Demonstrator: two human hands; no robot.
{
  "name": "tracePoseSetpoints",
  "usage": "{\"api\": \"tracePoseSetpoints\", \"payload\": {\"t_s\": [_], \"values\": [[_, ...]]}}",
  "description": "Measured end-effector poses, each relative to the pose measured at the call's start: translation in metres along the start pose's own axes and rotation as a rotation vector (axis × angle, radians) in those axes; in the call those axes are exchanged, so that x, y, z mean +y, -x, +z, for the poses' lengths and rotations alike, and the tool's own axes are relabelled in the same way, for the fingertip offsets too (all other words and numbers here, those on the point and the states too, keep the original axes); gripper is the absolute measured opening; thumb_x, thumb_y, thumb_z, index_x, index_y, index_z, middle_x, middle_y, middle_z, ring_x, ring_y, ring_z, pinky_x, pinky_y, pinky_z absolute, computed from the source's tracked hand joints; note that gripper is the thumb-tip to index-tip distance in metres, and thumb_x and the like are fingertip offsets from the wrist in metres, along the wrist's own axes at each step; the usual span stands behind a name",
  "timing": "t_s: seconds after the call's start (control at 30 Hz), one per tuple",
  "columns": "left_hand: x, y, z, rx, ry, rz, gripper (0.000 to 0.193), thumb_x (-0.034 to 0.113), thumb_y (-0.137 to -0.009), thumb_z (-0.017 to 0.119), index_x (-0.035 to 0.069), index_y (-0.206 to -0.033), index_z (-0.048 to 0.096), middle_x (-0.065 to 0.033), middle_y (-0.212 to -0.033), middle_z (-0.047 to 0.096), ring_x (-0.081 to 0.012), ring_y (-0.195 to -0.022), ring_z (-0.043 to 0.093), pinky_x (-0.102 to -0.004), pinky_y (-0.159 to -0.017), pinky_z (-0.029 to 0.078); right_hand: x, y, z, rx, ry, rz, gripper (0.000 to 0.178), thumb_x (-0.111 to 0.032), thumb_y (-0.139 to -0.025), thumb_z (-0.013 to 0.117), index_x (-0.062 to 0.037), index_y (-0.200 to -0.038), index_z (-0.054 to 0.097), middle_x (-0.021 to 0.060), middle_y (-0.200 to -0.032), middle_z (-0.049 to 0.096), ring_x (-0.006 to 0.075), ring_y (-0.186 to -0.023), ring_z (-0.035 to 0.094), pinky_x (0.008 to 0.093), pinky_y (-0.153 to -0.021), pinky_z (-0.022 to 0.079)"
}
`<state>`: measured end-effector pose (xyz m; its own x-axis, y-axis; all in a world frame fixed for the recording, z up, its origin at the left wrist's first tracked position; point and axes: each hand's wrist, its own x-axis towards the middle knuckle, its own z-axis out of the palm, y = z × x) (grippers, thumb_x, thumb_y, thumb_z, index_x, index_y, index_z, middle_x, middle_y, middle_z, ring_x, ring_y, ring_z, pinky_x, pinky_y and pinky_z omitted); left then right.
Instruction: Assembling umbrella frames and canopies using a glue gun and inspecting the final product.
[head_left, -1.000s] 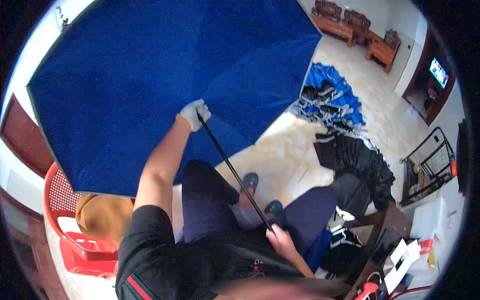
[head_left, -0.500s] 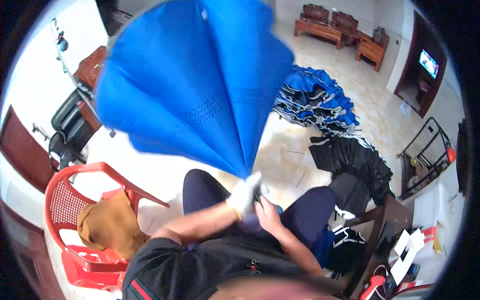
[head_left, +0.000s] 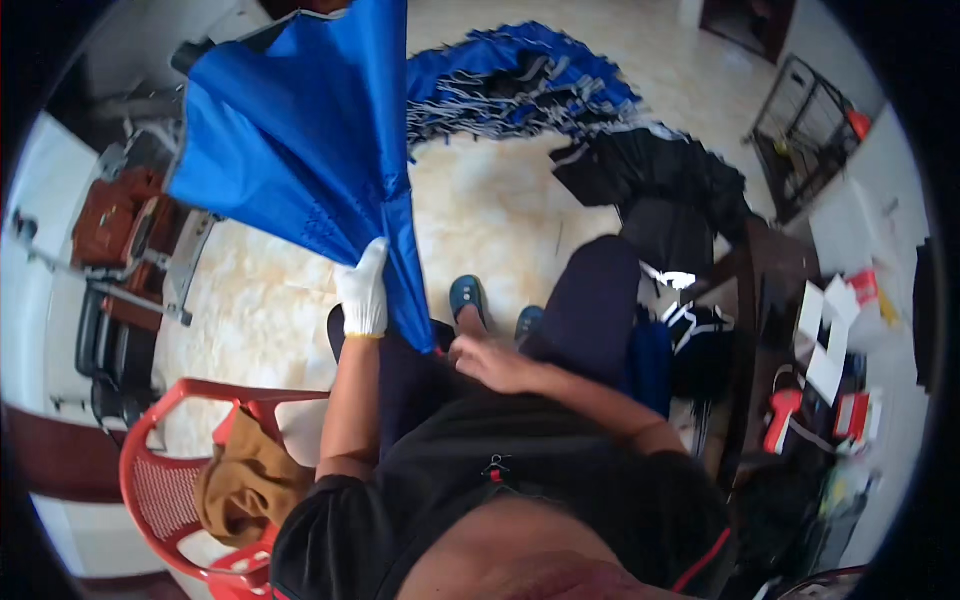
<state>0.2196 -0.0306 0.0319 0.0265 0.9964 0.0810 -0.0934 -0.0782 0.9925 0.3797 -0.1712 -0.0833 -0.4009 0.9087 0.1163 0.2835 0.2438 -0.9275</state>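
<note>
A blue umbrella (head_left: 300, 130) spreads up and to the left from my lap, its canopy half gathered, with a dark strip along the far edge. Wearing a white glove, my left hand (head_left: 365, 292) is closed round the folded cloth near its narrow lower end, the thumb pointing up along it. My bare right hand (head_left: 492, 362) is just right of that narrow end, its fingers loosely bent and apart from the cloth. A small red spot shows at the umbrella's tip.
Blue and black umbrellas (head_left: 530, 80) lie in a curved row on the floor, with black ones (head_left: 660, 175) nearer. A red plastic chair (head_left: 165, 490) with a brown cloth (head_left: 250, 480) stands left. A dark table (head_left: 790, 270) at right bears a white box (head_left: 825, 345) and red tool (head_left: 782, 420).
The umbrella's canopy has narrowed and swung left. My left hand has moved from the lower end up and left onto the cloth; my right hand has come off the handle end. The view has tilted downward.
</note>
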Motion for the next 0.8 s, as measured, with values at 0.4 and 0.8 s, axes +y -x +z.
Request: {"api": "tracePoseSetpoints", "payload": {"t_s": [0.4,0.8], "values": [[0.094,0.006,-0.094,0.104,-1.662,1.248,0.053,0.011,-0.077,0.057,0.008,-0.130,0.050,-0.0125,-0.088,0.061,-0.0302,-0.082,0.060,-0.0406,-0.075,0.048,0.031,0.043,-0.244,1.273,-0.425,-0.145,0.027,-0.027,-0.097,0.046,-0.0060,-0.108,0.059,0.0052,-0.096,0.062,0.0103,-0.076,0.056,0.0237,-0.068,0.044],[0.170,-0.050,-0.069,-0.082,-1.812,1.470,0.056,0.010,-0.072,0.059,0.004,-0.127,0.049,-0.0172,-0.116,0.054,-0.0337,-0.112,0.050,-0.0495,-0.105,0.032,-0.012,0.043,-0.060,-0.017,-1.251,0.106,0.057,-0.030,-0.096,0.046,-0.0089,-0.145,0.023,0.0181,-0.144,0.033,0.0297,-0.127,0.042,0.0445,-0.106,0.034]]}}
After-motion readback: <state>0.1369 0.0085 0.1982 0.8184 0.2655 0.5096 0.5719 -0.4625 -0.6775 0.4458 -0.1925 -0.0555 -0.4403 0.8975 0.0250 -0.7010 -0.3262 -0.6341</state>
